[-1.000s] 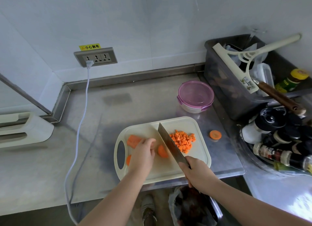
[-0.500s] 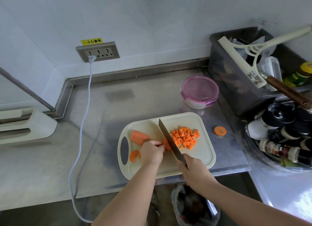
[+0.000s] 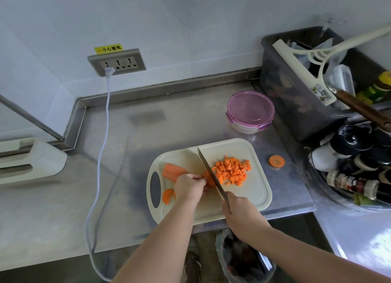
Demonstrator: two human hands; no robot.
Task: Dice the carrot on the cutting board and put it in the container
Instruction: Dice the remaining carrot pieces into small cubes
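Stainless steel counter (image 3: 169, 124), upturned rear edge: cream cutting board (image 3: 251, 194) at front edge; lidded round container (image 3: 249, 111) behind it, apart; one carrot slice (image 3: 276, 161) right of the board; dark bin (image 3: 296, 105) far right; white cable (image 3: 99, 155) trailing at left

One cutting board (image 3: 261, 190) lay on the desk (image 3: 169, 122). On the board were one knife (image 3: 208, 170), one heap of diced carrot (image 3: 231, 170) with too many cubes to count, one thick carrot chunk (image 3: 172, 171), one carrot piece (image 3: 208, 180) against the blade and one half slice (image 3: 167, 196) at the board's left end. Right of the board lay one round slice (image 3: 276, 161). Behind the board stood one lidded container (image 3: 250, 111). Two hands were over the board: one left hand (image 3: 190, 187), one right hand (image 3: 239, 213). Far behind the board, one wall socket (image 3: 117, 62) had three outlets and one plug (image 3: 109, 72).
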